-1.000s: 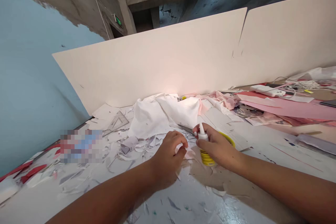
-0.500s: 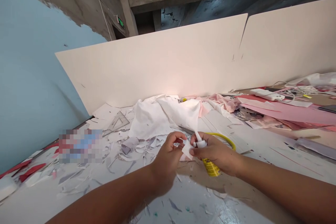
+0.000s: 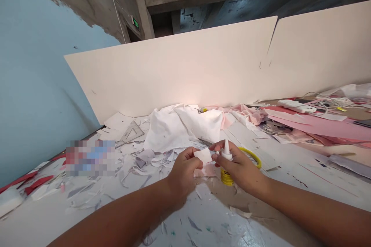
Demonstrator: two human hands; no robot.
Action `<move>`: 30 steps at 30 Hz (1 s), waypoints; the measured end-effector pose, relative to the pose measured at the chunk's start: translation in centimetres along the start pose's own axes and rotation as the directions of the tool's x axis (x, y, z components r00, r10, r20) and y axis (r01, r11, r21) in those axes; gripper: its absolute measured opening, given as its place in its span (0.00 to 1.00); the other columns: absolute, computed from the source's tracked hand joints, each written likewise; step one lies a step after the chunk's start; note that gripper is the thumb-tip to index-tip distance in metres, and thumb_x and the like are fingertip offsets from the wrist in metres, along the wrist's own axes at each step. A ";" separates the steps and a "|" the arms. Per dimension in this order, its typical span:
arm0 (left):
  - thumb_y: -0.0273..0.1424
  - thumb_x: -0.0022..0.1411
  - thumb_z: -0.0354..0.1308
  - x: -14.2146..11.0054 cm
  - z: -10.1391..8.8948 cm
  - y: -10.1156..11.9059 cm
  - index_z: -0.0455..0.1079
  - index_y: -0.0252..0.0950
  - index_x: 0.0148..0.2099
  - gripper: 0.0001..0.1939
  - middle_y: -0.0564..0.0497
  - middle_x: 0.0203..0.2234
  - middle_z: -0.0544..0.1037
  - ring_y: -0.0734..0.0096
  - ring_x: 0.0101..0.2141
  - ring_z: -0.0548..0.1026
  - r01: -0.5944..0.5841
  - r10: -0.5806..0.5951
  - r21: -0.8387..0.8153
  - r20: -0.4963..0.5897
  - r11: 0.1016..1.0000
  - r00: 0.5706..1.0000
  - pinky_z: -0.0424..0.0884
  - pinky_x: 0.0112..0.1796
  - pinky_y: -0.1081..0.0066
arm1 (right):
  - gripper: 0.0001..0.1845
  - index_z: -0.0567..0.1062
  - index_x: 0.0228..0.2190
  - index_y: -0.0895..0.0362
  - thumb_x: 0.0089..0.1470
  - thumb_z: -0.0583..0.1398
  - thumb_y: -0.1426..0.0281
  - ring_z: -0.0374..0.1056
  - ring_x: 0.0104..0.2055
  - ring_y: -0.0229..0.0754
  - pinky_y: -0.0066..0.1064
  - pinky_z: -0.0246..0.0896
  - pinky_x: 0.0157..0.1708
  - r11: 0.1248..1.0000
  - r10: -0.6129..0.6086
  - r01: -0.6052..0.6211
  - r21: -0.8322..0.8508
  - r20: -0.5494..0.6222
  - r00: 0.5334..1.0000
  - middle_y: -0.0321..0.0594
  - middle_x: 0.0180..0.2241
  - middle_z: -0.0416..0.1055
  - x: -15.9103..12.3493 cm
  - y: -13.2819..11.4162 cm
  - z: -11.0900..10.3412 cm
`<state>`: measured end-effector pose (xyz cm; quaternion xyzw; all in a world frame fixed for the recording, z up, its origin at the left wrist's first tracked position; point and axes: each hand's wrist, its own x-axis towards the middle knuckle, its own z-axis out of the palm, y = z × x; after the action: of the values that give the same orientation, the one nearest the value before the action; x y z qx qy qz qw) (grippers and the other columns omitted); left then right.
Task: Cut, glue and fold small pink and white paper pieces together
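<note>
Pinching a white paper scrap point(image 3: 203, 156) betw. thumb and fingers, your L hand point(image 3: 184, 171) is nearly closed and holds the scrap up off the table, its edge close to the bottle. Your R hand point(image 3: 239, 166) is curled round a glue bottle point(image 3: 226, 176), yellow body low, white nozzle point(image 3: 227, 149) up, prob. kept upright so nothing runs out. Can't tell if its base rests on the table. Betw. the hands, below the scrap, lies a pink paper piece point(image 3: 205, 170); a yellow ring point(image 3: 252, 157) sits just behind the R hand.

The white table point(image 3: 304, 177) is littered w/ paper scraps. Centre back: a white cloth point(image 3: 182, 127), w/ a clear set square point(image 3: 132, 132) to its left. Upper right: pink sheets point(image 3: 319, 127), a white power strip point(image 3: 296, 106), cables point(image 3: 339, 102). Behind: a cream board point(image 3: 174, 69), blue wall point(image 3: 37, 65) at left, green exit sign point(image 3: 135, 23) upper left.
</note>
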<state>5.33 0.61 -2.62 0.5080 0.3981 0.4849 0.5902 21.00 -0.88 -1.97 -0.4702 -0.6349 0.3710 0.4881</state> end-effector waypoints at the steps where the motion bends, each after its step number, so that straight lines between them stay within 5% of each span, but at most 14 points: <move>1: 0.23 0.42 0.53 0.2 -0.2 -0.2 0.63 0.35 0.26 0.04 0.53 0.23 0.69 0.74 0.26 0.67 0.008 -0.009 -0.027 -0.030 1.000 1.000 0.62 0.29 0.74 | 0.08 0.65 0.32 0.52 0.50 0.56 0.63 0.63 0.31 0.38 0.29 0.57 0.31 0.999 -0.038 0.037 -0.035 -0.039 0.998 0.34 0.32 0.68 0.0 0.1 -0.1; 6: 0.22 0.39 0.53 1.0 -0.6 -0.3 0.58 0.35 0.23 0.06 0.52 0.22 0.70 0.71 0.28 0.71 0.009 -0.014 -0.066 -0.074 0.998 0.997 0.64 0.30 0.73 | 0.09 0.65 0.32 0.53 0.50 0.56 0.61 0.63 0.31 0.38 0.29 0.57 0.31 0.969 -0.181 0.161 -0.189 -0.092 0.979 0.35 0.30 0.67 -0.3 1.0 0.1; 16: 0.22 0.39 0.55 1.2 -0.8 0.1 0.52 0.36 0.21 0.12 0.54 0.16 0.70 0.75 0.23 0.70 -0.035 0.027 -0.113 -0.079 0.993 0.996 0.64 0.28 0.74 | 0.13 0.63 0.33 0.53 0.42 0.56 0.76 0.59 0.26 0.35 0.25 0.55 0.24 0.970 0.023 0.031 -0.240 0.218 0.976 0.32 0.29 0.64 -0.4 1.2 -0.6; 20: 0.23 0.40 0.57 1.4 -0.8 0.1 0.61 0.37 0.31 0.12 0.55 0.18 0.70 0.73 0.25 0.71 -0.028 0.016 -0.123 -0.099 0.992 0.995 0.65 0.30 0.73 | 0.09 0.62 0.34 0.52 0.47 0.54 0.73 0.53 0.20 0.32 0.24 0.50 0.19 0.977 0.124 -0.058 -0.205 0.329 0.936 0.31 0.27 0.63 -0.4 -0.2 -1.1; 26: 0.27 0.44 0.57 2.0 -1.1 -0.5 0.63 0.34 0.25 0.05 0.54 0.20 0.68 0.78 0.25 0.67 -0.082 0.076 -0.054 -0.103 0.995 0.992 0.63 0.28 0.78 | 0.12 0.60 0.38 0.51 0.52 0.55 0.62 0.62 0.36 0.39 0.30 0.60 0.33 0.998 -0.059 0.056 0.018 0.220 0.974 0.39 0.44 0.64 0.2 -1.5 -1.4; 30: 0.31 0.46 0.58 2.2 -1.3 -0.8 0.64 0.35 0.27 0.07 0.54 0.23 0.70 0.79 0.23 0.67 -0.047 0.040 -0.043 -0.146 0.998 0.988 0.63 0.27 0.77 | 0.23 0.54 0.48 0.47 0.51 0.55 0.63 0.63 0.33 0.38 0.31 0.61 0.31 0.998 0.019 -0.011 -0.054 0.157 0.987 0.40 0.45 0.62 0.4 -2.5 -2.0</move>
<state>4.73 3.05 -3.60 0.4662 0.4175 0.5424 0.5605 22.31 -1.16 0.95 -0.4569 -0.6774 0.3940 0.4208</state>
